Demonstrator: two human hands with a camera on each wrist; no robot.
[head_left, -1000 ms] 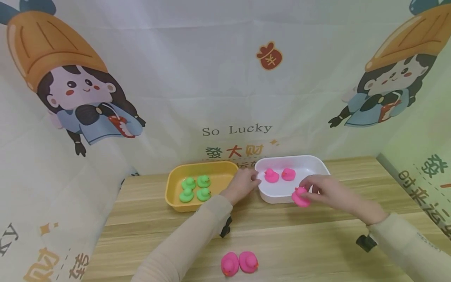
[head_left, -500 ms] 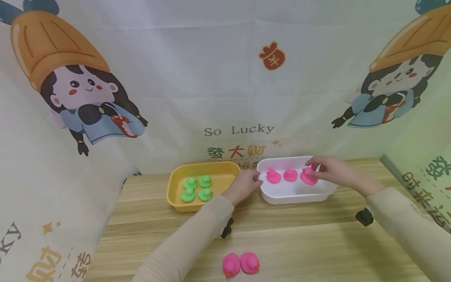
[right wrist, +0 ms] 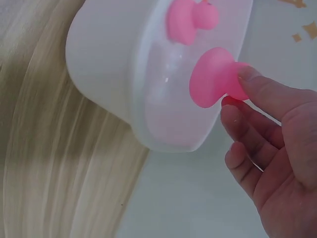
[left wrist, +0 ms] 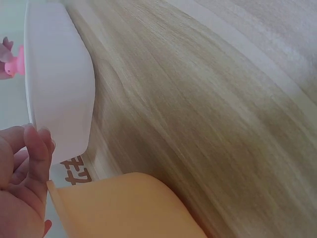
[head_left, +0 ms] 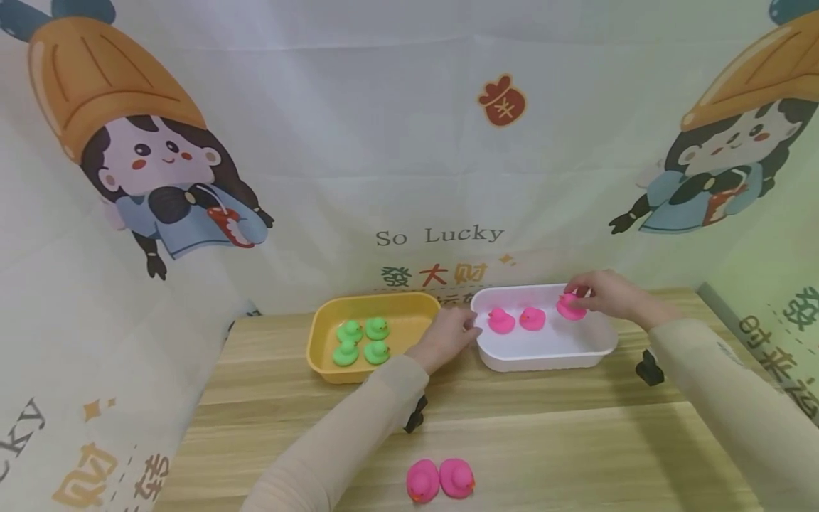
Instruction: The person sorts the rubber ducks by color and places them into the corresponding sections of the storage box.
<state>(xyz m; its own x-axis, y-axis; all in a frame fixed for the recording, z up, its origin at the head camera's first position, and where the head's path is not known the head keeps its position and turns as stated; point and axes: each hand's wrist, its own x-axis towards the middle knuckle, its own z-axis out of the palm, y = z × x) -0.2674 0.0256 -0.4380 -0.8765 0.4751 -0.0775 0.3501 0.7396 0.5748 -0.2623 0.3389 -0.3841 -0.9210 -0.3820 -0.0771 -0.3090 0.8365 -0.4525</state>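
Note:
My right hand pinches a pink rubber duck by its head between thumb and fingers. In the right wrist view this duck hangs tilted over the white tub, seemingly clear of its floor. Two other pink ducks, one left and one beside it, sit inside the white tub. My left hand stays at the tub's left end, its curled fingers on the rim; part of that grip is hidden.
To the left stands a yellow tub holding several green ducks. Two more pink ducks lie side by side near the front of the wooden table. A printed cloth hangs behind.
My right hand has carried the pink duck from the white tub's front rim over its inside, then toward its back right. The left hand has stayed at the tub's left end.

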